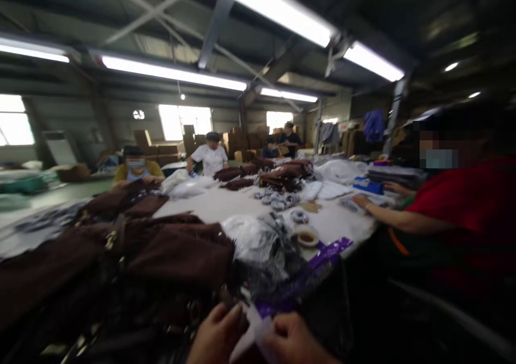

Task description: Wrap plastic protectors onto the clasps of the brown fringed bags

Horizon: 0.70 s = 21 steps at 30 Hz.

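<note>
Pinching a thin white sheet (250, 323) with left hand (221, 332) and right hand (293, 338), near a big brown cloth pile (181, 254) and shiny purple plastic (329, 254)

Fabric pile (181, 254) dark brown, clasp (110, 239) gold-toned. Sheet (250, 329) white, plastic packaging (330, 254) purple. Tape roll (307, 244) I'd call cream, brown inside. Tray (367, 185) blue; co-worker's sleeve (451, 197) red.

- 2 bare hands show low in the view, near each other but apart.
- Left hand (220, 329): fingers bent inward, pointing up and to the right.
- Right hand (290, 336): fingers curled, thumb side facing the left hand.
- Right wrist (316, 353) slants toward the bottom edge.
</note>
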{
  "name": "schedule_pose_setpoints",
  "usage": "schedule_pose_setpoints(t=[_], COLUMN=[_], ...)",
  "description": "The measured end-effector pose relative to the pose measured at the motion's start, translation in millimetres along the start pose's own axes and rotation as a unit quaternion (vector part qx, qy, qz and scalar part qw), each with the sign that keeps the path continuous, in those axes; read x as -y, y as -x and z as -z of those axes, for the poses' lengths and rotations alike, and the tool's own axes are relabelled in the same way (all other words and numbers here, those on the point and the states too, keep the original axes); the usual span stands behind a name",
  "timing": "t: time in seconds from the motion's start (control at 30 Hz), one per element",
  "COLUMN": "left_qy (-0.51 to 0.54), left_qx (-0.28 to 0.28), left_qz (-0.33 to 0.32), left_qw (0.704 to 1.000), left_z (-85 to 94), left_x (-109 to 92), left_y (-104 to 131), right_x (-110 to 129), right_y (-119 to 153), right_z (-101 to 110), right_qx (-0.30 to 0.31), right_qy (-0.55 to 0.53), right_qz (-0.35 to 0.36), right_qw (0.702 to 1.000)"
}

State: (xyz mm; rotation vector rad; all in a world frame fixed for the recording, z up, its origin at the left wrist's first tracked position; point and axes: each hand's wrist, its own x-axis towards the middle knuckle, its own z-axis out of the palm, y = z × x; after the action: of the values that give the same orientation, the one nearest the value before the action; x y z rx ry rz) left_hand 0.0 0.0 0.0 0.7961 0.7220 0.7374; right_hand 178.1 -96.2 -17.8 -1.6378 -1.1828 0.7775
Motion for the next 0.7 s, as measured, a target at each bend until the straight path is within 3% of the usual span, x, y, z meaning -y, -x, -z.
schedule_pose_setpoints(t=[0.07, 0.13, 0.43, 0.7], left_qy=[0.010, 0.031, 0.039, -0.048], left_qx=[-0.006, 0.008, -0.021, -0.035], left_qz=[0.028, 0.023, -0.026, -0.063], left_qw=[1.000, 0.999, 0.999, 0.996], left_z=[14.9, 25.5, 25.6, 25.3], left_x=[7, 13, 14, 23], left_y=[-10, -21, -25, -26], right_x=[-10, -14, -24, -21], right_y=[15, 18, 2, -2], right_z=[-36, -48, -51, -57], right_qx=[0.013, 0.018, 0.047, 0.065], right_qy=[-0.026, -0.029, -0.001, -0.011], right_qz=[-0.042, -0.057, -0.069, -0.080], right_qw=[0.999, 0.998, 0.997, 0.995])
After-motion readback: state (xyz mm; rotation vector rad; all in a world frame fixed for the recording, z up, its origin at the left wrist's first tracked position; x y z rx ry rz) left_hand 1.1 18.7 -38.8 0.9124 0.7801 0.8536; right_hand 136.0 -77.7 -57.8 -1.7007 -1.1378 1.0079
